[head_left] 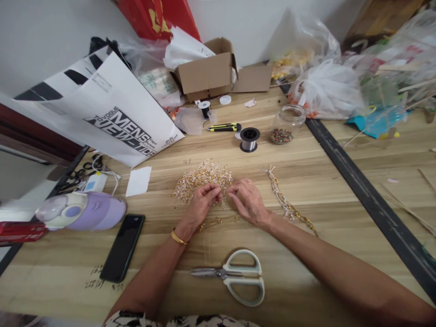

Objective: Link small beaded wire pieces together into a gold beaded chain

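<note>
Both hands meet at the near right side of a pile of small gold and clear beads (pixel 194 179). My left hand (pixel 204 202) is closed in a pinch, with a gold bangle (pixel 179 237) on its wrist. Across a small gap, my right hand (pixel 250 202) also pinches, thumb against fingertip. Whatever sits between the fingertips is too small to make out. A thin gold chain (pixel 220 221) lies on the table just below the hands. Right of my right hand rests a bundle of gold and clear bead strands (pixel 282 200). White-handled scissors (pixel 235 274) lie nearer to me.
Behind the pile are a wire spool (pixel 249 140), a yellow-black utility knife (pixel 224 127) and a glass jar of beads (pixel 287 125). At left stand a white paper bag (pixel 126 113), a phone (pixel 123 247) and a purple bottle (pixel 98 211). A cardboard box (pixel 206 75) sits behind.
</note>
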{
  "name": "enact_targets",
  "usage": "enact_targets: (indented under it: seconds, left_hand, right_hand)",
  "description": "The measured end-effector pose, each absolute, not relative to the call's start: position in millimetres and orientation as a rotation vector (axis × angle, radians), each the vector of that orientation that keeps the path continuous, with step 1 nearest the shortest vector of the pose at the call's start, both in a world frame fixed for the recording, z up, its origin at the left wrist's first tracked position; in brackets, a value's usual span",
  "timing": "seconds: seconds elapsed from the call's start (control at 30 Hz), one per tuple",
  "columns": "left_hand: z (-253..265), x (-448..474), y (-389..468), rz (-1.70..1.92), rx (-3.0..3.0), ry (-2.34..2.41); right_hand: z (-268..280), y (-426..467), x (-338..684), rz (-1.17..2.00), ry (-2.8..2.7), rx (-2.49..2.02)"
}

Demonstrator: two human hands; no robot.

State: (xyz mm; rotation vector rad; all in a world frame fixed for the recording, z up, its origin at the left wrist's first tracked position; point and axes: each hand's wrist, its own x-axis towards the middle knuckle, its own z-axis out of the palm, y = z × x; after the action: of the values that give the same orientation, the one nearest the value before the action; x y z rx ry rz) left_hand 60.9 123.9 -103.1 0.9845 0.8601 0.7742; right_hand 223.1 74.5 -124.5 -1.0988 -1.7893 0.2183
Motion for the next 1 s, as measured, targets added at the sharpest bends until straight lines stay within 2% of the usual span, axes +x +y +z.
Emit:
enact_targets:
  seconds: [1.0]
  left_hand:
    - [-111.9, 56.7, 123.5, 0.763, 1.178, 0.853]
  right_hand:
    - [-125.3, 74.5, 222.5, 0.226, -1.808, -1.122]
